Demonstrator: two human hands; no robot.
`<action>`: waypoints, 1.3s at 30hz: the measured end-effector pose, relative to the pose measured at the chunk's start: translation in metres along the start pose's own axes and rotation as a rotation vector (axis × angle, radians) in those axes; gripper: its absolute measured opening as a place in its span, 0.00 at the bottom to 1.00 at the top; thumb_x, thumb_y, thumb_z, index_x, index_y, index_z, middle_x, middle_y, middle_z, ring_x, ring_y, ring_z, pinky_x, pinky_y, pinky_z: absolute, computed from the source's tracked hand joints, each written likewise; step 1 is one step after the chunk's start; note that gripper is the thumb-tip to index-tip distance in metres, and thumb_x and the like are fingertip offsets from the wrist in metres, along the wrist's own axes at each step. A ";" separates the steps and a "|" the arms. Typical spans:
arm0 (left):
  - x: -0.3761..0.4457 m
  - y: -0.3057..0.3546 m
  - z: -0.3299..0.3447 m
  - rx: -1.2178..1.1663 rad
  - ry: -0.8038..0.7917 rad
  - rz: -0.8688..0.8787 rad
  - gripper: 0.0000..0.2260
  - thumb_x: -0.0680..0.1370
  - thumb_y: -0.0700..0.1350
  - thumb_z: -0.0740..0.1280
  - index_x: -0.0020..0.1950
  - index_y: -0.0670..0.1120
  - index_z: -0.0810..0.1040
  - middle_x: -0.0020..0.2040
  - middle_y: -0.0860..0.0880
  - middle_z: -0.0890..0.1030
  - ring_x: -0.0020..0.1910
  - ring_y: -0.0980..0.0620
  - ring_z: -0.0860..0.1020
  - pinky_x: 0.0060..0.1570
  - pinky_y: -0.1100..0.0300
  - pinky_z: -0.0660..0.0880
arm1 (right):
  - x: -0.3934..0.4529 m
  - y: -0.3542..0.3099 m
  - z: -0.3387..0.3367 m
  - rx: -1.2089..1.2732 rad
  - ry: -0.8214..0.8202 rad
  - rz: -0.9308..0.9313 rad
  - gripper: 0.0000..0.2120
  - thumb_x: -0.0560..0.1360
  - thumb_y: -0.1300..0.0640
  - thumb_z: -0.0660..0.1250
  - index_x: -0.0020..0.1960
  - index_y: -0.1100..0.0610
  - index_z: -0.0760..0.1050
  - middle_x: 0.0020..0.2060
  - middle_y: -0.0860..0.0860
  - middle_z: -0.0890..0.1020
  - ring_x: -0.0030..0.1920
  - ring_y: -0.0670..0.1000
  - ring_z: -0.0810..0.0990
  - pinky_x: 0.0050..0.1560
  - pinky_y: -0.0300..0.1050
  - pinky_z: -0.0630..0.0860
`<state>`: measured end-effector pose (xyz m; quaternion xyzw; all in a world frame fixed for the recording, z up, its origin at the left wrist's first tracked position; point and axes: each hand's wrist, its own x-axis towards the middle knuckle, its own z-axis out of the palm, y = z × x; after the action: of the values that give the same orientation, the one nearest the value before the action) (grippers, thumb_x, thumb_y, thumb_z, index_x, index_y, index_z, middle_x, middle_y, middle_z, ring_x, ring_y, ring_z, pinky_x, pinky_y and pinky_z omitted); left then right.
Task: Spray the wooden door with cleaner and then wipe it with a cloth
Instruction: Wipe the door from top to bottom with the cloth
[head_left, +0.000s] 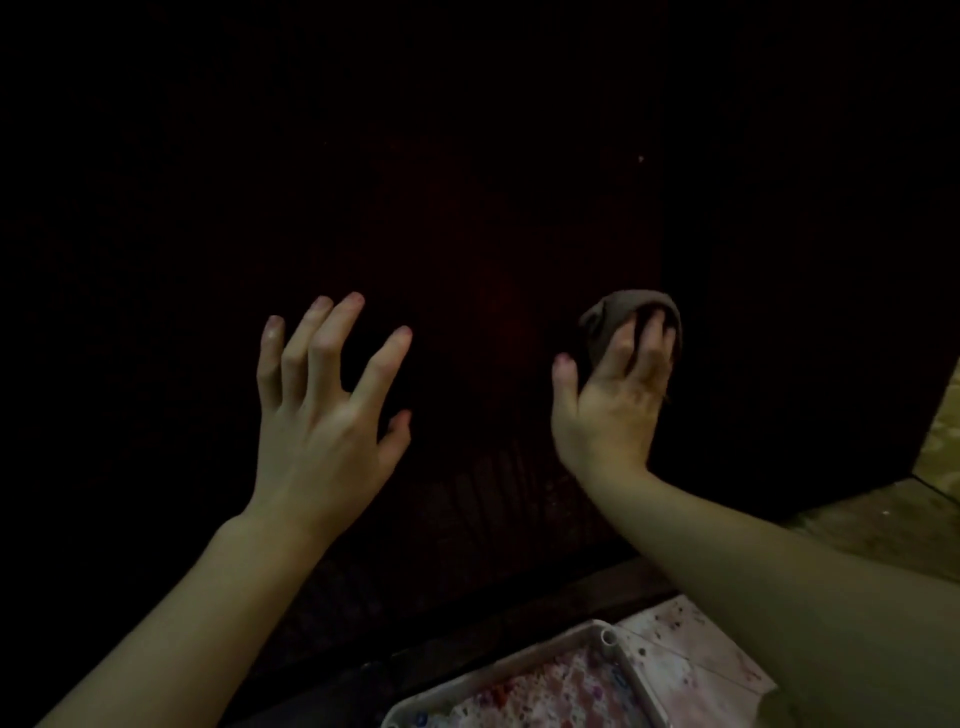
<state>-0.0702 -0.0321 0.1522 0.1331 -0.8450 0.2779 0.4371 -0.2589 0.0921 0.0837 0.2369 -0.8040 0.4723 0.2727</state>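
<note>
The dark wooden door (467, 218) fills most of the view and lies in deep shadow. My right hand (608, 400) presses a bunched brownish cloth (608, 317) against the door near its right edge, with the fingers curled over the cloth. My left hand (322, 395) is raised in front of the door at the left, fingers spread and straight, holding nothing. Whether its fingertips touch the wood cannot be told. No spray bottle is in view.
A white tray (597, 636) with speckled pink and white contents lies at the bottom, on a stained white sheet (691, 660). A dark sill (571, 597) runs under the door. A lighter floor (883, 525) shows at the right past the door's edge.
</note>
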 end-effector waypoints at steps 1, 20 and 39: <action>-0.003 -0.003 0.000 0.003 -0.003 0.001 0.31 0.68 0.47 0.77 0.69 0.45 0.73 0.71 0.38 0.60 0.73 0.37 0.58 0.74 0.37 0.50 | -0.001 -0.010 0.000 0.031 -0.025 0.065 0.36 0.78 0.41 0.53 0.77 0.63 0.51 0.77 0.63 0.50 0.77 0.64 0.47 0.74 0.67 0.53; -0.021 -0.019 0.007 -0.032 0.015 0.051 0.31 0.70 0.50 0.72 0.71 0.47 0.70 0.73 0.40 0.59 0.74 0.38 0.57 0.74 0.38 0.48 | -0.013 0.005 -0.006 0.175 0.135 0.234 0.08 0.82 0.58 0.55 0.57 0.59 0.69 0.56 0.55 0.76 0.52 0.57 0.78 0.45 0.45 0.66; -0.035 -0.028 0.004 -0.024 -0.007 0.065 0.33 0.70 0.50 0.72 0.73 0.46 0.68 0.73 0.39 0.57 0.75 0.38 0.55 0.75 0.39 0.47 | 0.013 0.030 0.005 0.279 0.323 0.523 0.14 0.82 0.58 0.53 0.65 0.61 0.68 0.65 0.58 0.69 0.64 0.58 0.70 0.56 0.40 0.64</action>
<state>-0.0393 -0.0580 0.1318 0.1012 -0.8537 0.2811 0.4266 -0.2883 0.0991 0.0714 -0.0204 -0.7115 0.6632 0.2311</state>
